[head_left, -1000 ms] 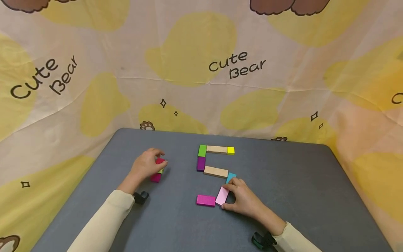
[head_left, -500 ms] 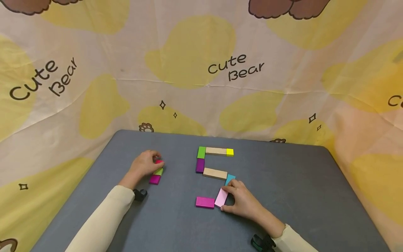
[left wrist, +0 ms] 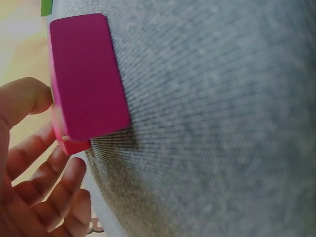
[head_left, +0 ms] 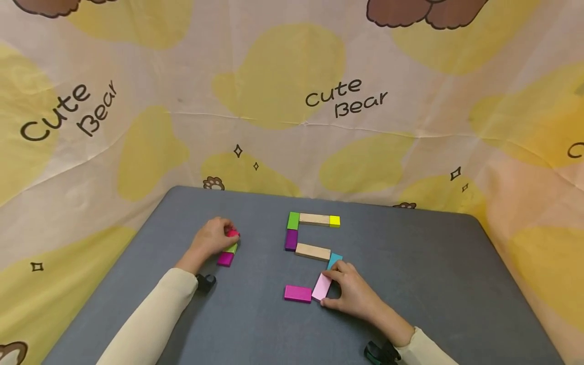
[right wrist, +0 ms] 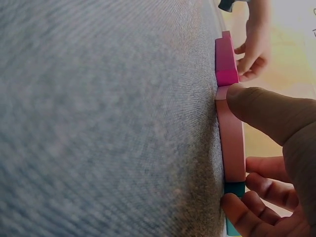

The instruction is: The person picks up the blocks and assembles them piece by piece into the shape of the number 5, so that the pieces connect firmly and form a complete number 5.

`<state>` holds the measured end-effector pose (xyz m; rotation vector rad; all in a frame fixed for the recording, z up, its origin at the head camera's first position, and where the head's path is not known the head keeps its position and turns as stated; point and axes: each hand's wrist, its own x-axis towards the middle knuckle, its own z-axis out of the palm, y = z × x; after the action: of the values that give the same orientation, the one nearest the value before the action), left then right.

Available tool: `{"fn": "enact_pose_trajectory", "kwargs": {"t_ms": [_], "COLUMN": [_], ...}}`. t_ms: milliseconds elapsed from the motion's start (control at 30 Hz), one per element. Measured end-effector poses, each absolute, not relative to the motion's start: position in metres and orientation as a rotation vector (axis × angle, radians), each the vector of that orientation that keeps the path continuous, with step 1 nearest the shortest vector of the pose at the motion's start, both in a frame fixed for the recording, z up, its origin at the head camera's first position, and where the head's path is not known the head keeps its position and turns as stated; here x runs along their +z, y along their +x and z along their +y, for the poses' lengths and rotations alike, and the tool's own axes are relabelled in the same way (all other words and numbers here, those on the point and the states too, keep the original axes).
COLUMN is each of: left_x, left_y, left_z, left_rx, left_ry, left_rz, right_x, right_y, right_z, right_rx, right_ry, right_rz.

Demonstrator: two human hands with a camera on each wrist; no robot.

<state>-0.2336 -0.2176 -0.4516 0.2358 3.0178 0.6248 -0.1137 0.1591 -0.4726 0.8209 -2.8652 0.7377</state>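
My left hand (head_left: 211,238) pinches a red block (head_left: 232,233) between thumb and fingers at the table's left. Right by it lie a lime block (head_left: 231,249) and a magenta block (head_left: 225,259), in a line toward me; the magenta one (left wrist: 89,74) fills much of the left wrist view. My right hand (head_left: 353,289) holds a light pink block (head_left: 322,286) by its two ends, thumb at the near end. That block lies slanted between a bright pink block (head_left: 298,293) and a blue block (head_left: 334,260), which the fingers partly cover.
On the grey table (head_left: 410,258), the chain continues from the blue block with a plain wooden block (head_left: 313,251), a purple one (head_left: 291,240), a green one (head_left: 293,220), another wooden block (head_left: 314,219) and a yellow one (head_left: 335,221). A printed cloth (head_left: 274,76) hangs behind.
My left thumb and fingers, spread apart a second ago, have drawn together on the red block. My right hand keeps its hold on the light pink block in the same place.
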Motion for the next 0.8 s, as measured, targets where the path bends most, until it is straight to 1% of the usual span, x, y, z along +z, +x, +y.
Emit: {"fn": "enact_pose_trajectory", "kwargs": {"t_ms": [167,367,600,800], "left_x": [-0.451,-0.446,-0.438,-0.440], "left_y": [-0.232,-0.226,-0.207,-0.188], "left_z": [-0.215,-0.208,-0.193,-0.183], "left_rx": [0.676,0.807,0.822,0.830], "left_ry": [0.270,0.426,0.579,0.729], "left_rz": [3.058,3.107,3.054,3.038], "right_x": [-0.472,-0.472,-0.472,-0.472], "right_y": [-0.113,-0.114,-0.113,-0.113], "right_z": [0.160,0.159,0.158,0.158], "right_rx": [0.745,0.744,0.745,0.730], "right_ry": [0.820,0.827,0.822,0.814], "right_rz": [-2.857,-2.856,-2.856,-2.857]}}
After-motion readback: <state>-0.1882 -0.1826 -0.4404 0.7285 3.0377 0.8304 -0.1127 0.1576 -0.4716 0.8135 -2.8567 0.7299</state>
